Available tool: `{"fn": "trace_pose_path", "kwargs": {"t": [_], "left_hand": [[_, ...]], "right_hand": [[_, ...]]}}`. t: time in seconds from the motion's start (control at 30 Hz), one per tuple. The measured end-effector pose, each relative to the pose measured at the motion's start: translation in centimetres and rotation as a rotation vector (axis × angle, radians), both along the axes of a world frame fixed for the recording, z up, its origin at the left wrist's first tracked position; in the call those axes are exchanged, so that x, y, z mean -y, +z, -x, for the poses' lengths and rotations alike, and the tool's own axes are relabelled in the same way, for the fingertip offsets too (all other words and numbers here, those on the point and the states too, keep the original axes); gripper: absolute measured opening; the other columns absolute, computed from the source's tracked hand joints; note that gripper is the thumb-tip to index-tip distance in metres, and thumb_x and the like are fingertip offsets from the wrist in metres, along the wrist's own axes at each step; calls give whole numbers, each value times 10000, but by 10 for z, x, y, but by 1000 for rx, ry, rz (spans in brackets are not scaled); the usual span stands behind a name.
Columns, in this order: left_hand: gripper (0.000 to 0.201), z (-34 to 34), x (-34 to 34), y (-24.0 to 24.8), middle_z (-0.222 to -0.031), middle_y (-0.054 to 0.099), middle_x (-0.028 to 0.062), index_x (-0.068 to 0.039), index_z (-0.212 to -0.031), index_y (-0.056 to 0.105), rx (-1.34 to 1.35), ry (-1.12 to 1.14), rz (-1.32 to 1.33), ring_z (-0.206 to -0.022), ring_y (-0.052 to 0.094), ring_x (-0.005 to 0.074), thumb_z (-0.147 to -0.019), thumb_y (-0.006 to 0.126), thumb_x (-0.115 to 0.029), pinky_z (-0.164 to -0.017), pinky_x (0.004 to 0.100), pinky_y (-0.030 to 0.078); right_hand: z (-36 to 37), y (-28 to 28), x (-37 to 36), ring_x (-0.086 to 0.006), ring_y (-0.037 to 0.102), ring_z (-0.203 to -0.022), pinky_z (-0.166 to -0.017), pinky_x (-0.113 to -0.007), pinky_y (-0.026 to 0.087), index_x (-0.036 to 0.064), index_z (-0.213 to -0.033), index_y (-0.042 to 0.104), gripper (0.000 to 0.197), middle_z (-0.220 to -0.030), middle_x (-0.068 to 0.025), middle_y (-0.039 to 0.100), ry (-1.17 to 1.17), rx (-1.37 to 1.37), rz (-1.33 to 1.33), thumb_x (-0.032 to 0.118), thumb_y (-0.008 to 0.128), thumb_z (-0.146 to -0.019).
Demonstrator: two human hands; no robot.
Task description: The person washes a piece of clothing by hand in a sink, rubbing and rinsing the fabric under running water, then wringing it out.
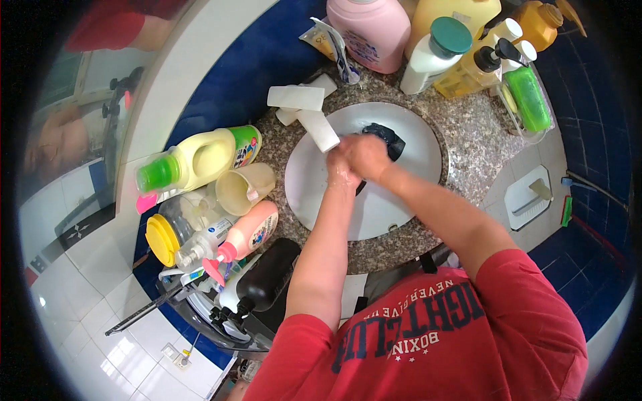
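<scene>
Pair of bare hands, wet: left hand (341, 166) and right hand (369, 158) pressed together over an oval white basin (394, 215), below the spout of a blocky white tap (319, 130). Fingers bent inward and overlapping; whether they grip anything cannot be told. One crumpled, dark, cloth-like item (390, 140), lying in the basin just beyond the right hand, partly hidden by it. Step in hand, by judgement: rubbing or rinsing at the tap; the next move would call for parting the hands without knocking the spout. Edges: raised basin rim, set in a speckled brown stone counter (471, 150); a translucent beige plastic cup (242, 187) stands near its left side. Room for moving: basin's lower and right parts.
</scene>
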State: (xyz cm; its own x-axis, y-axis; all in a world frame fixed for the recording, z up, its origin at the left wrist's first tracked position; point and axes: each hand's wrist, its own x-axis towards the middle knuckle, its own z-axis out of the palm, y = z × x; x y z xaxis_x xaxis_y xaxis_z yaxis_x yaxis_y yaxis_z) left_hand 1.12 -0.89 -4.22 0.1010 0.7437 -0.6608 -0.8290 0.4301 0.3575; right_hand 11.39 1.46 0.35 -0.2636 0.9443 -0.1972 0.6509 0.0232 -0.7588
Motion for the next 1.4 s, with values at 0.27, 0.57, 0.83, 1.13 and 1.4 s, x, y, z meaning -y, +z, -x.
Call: {"fn": "trace_pose_path", "kwargs": {"t": [0.27, 0.57, 0.83, 1.13, 1.4], "left_hand": [[302, 8, -11, 22, -1058, 590, 114, -26, -1102, 513, -355, -80, 225, -960, 589, 257, -923, 476, -266, -814, 413, 499], [343, 17, -5, 30, -1150, 550, 124, -27, -1157, 461, -503, -224, 71, -1032, 573, 253, -962, 436, -308, -868, 431, 498], [349, 11, 5, -19, -1071, 593, 78, -80, -1135, 503, -51, -122, 110, -980, 584, 244, -938, 434, -359, -851, 405, 480], [379, 36, 3, 8, -1043, 594, 123, -42, -1090, 518, -5, -114, 107, -961, 601, 263, -936, 388, -364, -846, 418, 495], [422, 17, 8, 60, -1210, 550, 134, -46, -1232, 477, 95, -196, 139, -1120, 533, 283, -934, 461, -345, -976, 468, 403]], "right_hand": [[29, 9, 15, -387, 609, -800, -740, -434, 505, 47, -865, 640, 326, -850, -208, 636, -94, -88, 116, 323, 468, -873], [-16, -25, -31, -246, 630, -800, -723, -396, 484, -59, -942, 586, 299, -899, -80, 650, -647, -1270, 930, 219, 475, -934], [6, 0, -7, -398, 591, -816, -734, -443, 477, 71, -887, 651, 287, -876, -212, 622, -145, -109, 149, 298, 476, -886], [38, 17, 9, -371, 613, -788, -693, -462, 491, 39, -890, 639, 291, -835, -196, 638, -12, -9, 140, 288, 494, -850], [-25, -21, -27, -375, 586, -825, -742, -445, 450, 12, -883, 601, 453, -902, -206, 625, -203, -168, 121, 425, 416, -908]]}}
